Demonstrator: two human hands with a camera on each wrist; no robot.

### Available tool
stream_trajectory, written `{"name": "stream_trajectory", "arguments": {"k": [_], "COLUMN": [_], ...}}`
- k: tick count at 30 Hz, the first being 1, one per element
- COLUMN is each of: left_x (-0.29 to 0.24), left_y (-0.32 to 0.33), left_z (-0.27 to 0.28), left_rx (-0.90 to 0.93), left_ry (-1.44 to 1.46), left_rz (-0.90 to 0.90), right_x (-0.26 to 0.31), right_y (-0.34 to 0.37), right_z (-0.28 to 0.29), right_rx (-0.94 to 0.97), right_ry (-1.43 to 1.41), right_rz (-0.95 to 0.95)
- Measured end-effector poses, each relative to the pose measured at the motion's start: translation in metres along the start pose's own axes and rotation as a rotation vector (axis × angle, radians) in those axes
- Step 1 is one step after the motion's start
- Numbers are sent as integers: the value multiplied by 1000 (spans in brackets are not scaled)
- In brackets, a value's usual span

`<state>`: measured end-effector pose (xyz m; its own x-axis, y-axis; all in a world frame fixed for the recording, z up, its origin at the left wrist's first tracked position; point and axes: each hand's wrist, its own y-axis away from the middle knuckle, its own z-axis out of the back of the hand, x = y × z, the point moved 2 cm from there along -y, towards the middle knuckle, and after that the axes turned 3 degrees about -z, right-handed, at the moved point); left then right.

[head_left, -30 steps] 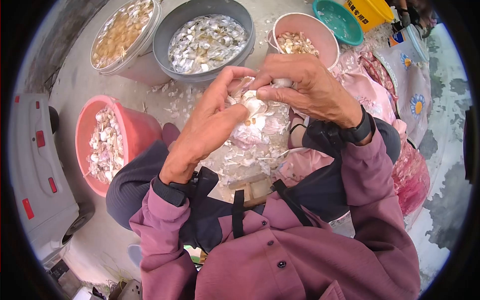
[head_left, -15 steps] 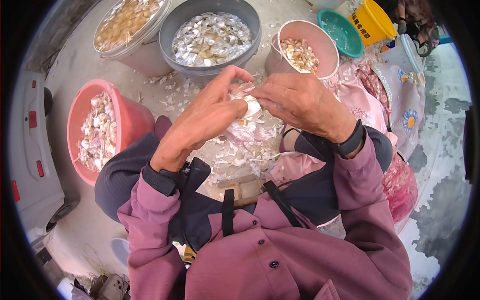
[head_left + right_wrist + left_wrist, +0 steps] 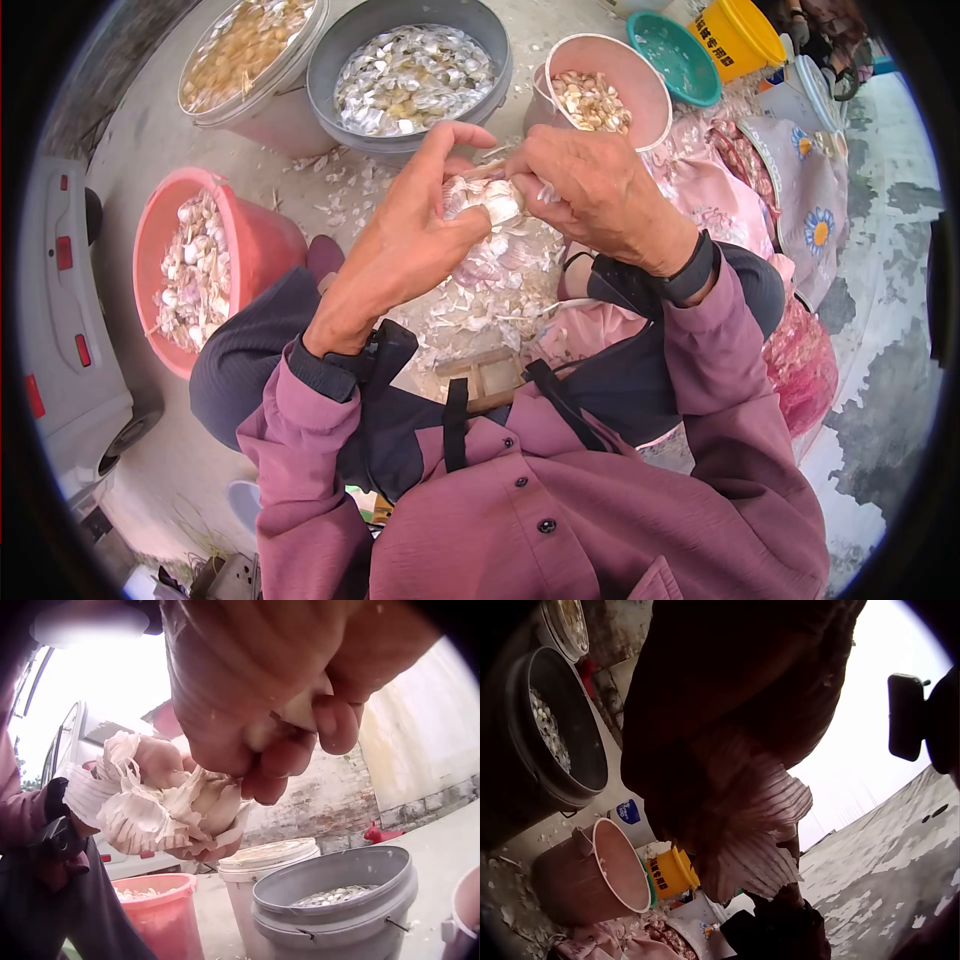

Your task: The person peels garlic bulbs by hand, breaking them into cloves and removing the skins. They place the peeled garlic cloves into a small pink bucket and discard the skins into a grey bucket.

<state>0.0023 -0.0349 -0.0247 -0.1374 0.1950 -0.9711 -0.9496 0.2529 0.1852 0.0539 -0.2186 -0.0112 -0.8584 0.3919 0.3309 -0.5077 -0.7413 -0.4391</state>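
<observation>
A garlic bulb [image 3: 500,200] with loosened papery skin is gripped by the left hand [image 3: 405,245], its thumb across the near side. The right hand [image 3: 610,195] pinches at the bulb's right edge with curled fingers. In the right wrist view, the bulb [image 3: 214,806] has torn, flared skin, and pale cloves [image 3: 300,712] show within the right hand's [image 3: 262,667] curled fingers. Striped skin [image 3: 757,862] hangs below the dark left hand [image 3: 727,697] in the left wrist view.
A red bucket [image 3: 270,245] of garlic bulbs stands left. Beyond the hands are a grey tub [image 3: 325,85] and white bucket [image 3: 290,100] with cloves in liquid, a pink bucket [image 3: 655,100] of cloves, and a green basin [image 3: 680,60]. Skins litter the ground.
The head view has shifted slightly. Against half a second ago, the right hand has turned at the bulb, its fingers more curled, and a pale piece shows by its thumb. The left hand keeps its grip.
</observation>
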Motion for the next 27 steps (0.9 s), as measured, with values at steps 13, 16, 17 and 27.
{"name": "stream_trajectory", "arguments": {"k": [13,16,17,27], "left_x": [-21,-19,-19,-11], "left_y": [8,7,6,-4], "left_z": [-1,3,6,5], "left_rx": [41,26,-11,-271], "left_ry": [137,200,278,101], "left_rz": [-237,-369,-422,-281], "right_x": [-13,-20,-21,-2], "right_y": [1,5,6,-11], "right_z": [3,-2,-3,32], "right_rx": [56,22,12,-118], "right_ry": [-319,-259,-261,-588], "right_rz": [-285,-248,-249,-399]}}
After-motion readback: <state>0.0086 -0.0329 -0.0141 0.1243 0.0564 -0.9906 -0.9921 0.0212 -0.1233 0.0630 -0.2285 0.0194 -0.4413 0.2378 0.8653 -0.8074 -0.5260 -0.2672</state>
